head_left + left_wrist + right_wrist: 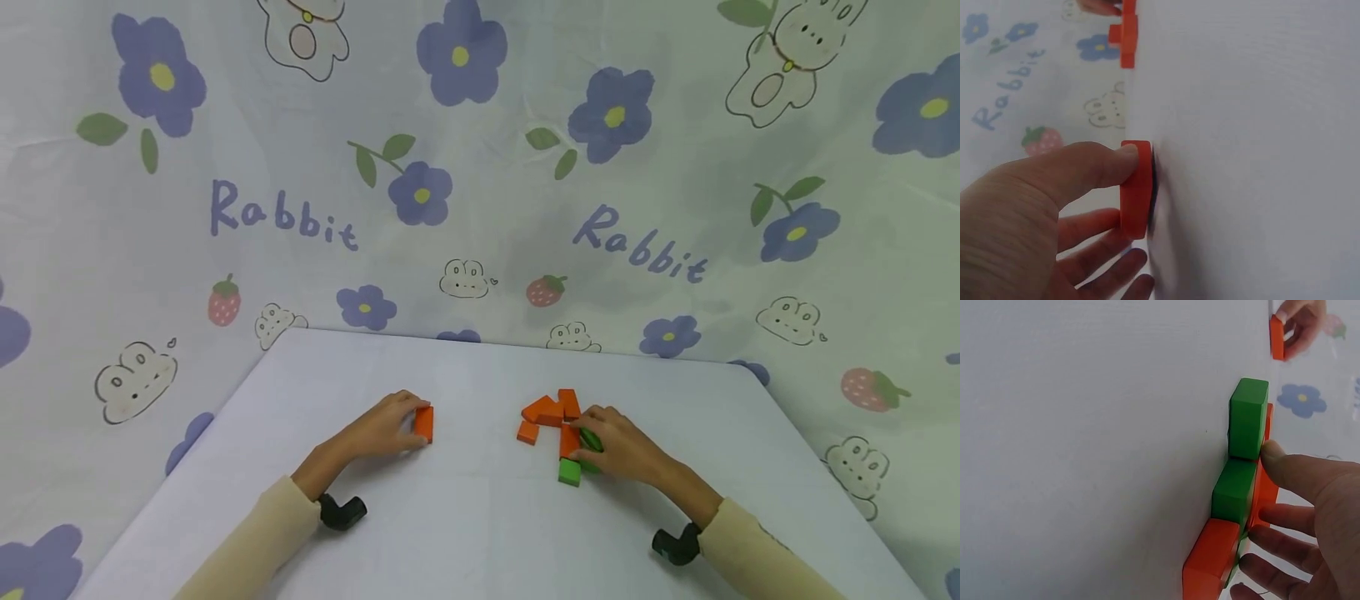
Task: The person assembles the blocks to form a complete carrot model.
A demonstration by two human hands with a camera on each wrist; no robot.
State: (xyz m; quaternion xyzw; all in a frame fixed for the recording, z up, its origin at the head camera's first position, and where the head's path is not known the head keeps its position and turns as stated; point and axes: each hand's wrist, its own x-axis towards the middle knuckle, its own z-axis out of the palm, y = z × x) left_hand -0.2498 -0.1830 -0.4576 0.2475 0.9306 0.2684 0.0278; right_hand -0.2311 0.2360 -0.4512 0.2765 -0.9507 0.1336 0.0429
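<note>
My left hand (386, 427) pinches an orange block (423, 424) at the left of the white table. In the left wrist view the thumb presses one end of this block, with fingers at the other. On the right, my right hand (618, 446) reaches over a cluster of blocks. Its thumb and index finger span the long orange block (569, 442), gripping it at its ends. A green block (569, 472) sits at that block's near end. Another green block (1234, 490) stands beside it, partly under the hand in the head view.
Left of the right hand lie a small orange block (527, 432), an orange triangular block (537, 408) and an upright-lying orange block (569, 403). One more orange block (1210, 559) shows low in the right wrist view. A patterned cloth (480, 233) hangs behind the table (465, 533).
</note>
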